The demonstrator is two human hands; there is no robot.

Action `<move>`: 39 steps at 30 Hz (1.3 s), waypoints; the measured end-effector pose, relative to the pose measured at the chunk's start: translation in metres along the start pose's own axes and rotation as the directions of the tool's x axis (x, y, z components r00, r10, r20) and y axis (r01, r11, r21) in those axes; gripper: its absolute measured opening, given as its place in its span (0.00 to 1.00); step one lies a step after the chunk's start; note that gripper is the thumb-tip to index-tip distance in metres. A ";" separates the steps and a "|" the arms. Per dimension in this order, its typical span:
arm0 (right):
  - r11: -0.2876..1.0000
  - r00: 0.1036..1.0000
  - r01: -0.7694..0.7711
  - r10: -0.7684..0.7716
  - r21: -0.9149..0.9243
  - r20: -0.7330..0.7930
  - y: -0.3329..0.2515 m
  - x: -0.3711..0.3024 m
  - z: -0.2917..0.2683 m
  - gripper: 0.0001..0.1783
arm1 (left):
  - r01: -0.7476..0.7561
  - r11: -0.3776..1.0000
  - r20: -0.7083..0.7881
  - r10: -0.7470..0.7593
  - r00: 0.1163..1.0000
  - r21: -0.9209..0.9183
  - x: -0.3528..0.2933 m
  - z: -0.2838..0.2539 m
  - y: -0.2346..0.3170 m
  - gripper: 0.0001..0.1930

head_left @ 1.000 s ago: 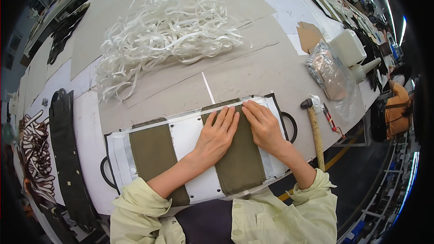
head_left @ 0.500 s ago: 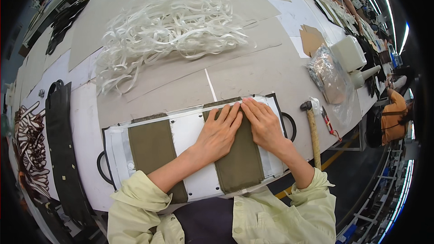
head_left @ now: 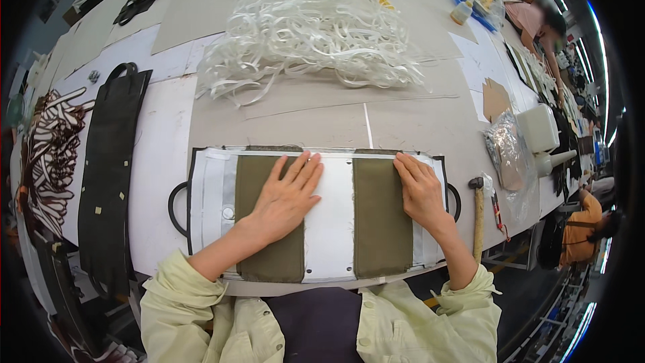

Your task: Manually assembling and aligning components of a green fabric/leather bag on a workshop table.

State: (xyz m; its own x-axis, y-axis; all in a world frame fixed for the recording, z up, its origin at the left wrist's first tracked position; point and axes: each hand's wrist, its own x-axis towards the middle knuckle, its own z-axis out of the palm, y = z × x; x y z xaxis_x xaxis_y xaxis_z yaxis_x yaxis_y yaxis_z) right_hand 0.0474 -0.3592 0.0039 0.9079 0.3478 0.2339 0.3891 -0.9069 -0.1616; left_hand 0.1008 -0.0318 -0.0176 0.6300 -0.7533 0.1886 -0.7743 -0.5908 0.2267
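A white rectangular panel (head_left: 332, 228) with black edging and black loop handles at both ends lies on the table in front of me. Two olive-green fabric strips cross it, a left strip (head_left: 259, 262) and a right strip (head_left: 379, 228). My left hand (head_left: 285, 198) lies flat, fingers spread, over the left strip and the white middle. My right hand (head_left: 420, 191) lies flat on the right strip near the panel's right end. Neither hand grips anything.
A big heap of white straps (head_left: 316, 30) lies beyond the panel. A wooden-handled hammer (head_left: 478, 218) rests by the right table edge, next to a clear plastic bag (head_left: 507, 154) and a white container (head_left: 537, 128). Black pieces (head_left: 107, 175) lie at left. Other people work at right.
My left hand has slid from the right strip to the left strip. The view has shifted, so the panel sits more level and centred.
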 end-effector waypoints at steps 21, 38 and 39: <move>0.802 0.936 0.321 -0.351 0.503 -0.038 -0.167 0.212 0.089 0.16 | 0.446 0.878 -0.307 -0.479 0.822 -0.176 -0.103 -0.071 -0.116 0.19; 0.728 0.988 0.108 -0.156 0.677 0.010 -0.187 0.215 0.103 0.11 | 0.466 0.545 0.086 -0.581 0.809 -0.697 -0.079 -0.079 -0.169 0.07; 0.729 0.985 0.145 -0.173 0.669 -0.024 -0.188 0.215 0.104 0.11 | 0.470 0.539 0.093 -0.584 0.807 -0.698 -0.080 -0.078 -0.169 0.07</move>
State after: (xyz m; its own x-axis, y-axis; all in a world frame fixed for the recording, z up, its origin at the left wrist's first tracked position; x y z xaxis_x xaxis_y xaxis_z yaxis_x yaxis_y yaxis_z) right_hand 0.1857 -0.0897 -0.0150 0.8227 0.4940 0.2811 0.5194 -0.4524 -0.7250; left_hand 0.1857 0.1504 0.0033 0.9547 -0.2896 -0.0686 -0.0799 -0.4713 0.8783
